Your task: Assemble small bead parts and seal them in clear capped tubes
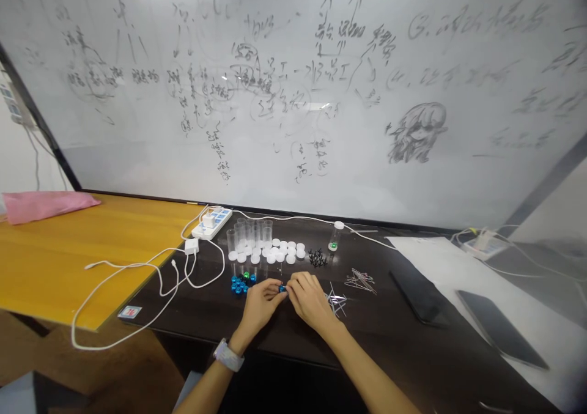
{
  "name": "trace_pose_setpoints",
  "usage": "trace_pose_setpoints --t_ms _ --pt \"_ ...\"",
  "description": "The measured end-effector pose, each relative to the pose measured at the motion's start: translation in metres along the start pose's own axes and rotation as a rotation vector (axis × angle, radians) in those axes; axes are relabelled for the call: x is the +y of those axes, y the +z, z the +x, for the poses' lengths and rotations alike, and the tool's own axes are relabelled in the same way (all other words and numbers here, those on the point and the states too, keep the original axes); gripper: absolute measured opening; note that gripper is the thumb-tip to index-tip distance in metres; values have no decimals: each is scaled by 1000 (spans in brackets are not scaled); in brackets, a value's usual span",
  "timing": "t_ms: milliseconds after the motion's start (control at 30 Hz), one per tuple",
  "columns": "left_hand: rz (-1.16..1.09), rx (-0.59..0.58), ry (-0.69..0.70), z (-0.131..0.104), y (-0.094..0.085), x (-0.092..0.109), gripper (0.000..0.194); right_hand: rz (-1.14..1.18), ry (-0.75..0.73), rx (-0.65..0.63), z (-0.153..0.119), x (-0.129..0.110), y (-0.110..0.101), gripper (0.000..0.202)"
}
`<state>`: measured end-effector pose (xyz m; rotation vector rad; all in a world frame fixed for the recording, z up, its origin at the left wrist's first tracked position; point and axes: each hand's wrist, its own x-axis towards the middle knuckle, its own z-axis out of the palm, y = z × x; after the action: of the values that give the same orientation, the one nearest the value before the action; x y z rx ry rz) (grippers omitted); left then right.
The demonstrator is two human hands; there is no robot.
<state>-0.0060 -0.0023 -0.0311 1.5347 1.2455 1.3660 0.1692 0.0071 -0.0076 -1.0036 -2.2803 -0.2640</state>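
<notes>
My left hand (262,298), with a watch on its wrist, pinches a small shiny blue ball (282,288) just above the dark table. My right hand (306,295) meets it there, its fingers pressed together against the ball's right side. Whatever sits between the right fingertips is hidden. Left of my hands lies a cluster of blue balls (238,287) with a green ball (246,275) among them. Thin silvery rods (337,304) are scattered right beside my right hand. Small black spiky pieces (317,257) form a pile behind it.
Clear tubes (250,230) stand at the back, with white round caps (279,255) before them. A capped tube (335,236) holds something green. Thin pins (361,280) lie to the right, near a black phone-like slab (417,298). White cables (160,279) and a power strip (213,223) occupy the left.
</notes>
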Motion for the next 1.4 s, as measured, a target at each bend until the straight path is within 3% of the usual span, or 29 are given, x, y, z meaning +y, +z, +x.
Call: trace_pose_setpoints --t_ms 233,467,933,1233,1400 --pt "-14 14 -15 2 0 0 27 77 -36 -56 -2 0 1 18" --pt "-16 17 -1 3 0 -3 28 197 9 -9 -3 4 4 19" --pt "-45 -2 -9 2 0 0 27 33 6 -14 0 -1 5 22" --pt "-47 17 -9 2 -1 3 29 345 249 158 -2 6 13 16" --pt "-27 9 14 2 -1 -1 27 464 425 165 1 6 14 32"
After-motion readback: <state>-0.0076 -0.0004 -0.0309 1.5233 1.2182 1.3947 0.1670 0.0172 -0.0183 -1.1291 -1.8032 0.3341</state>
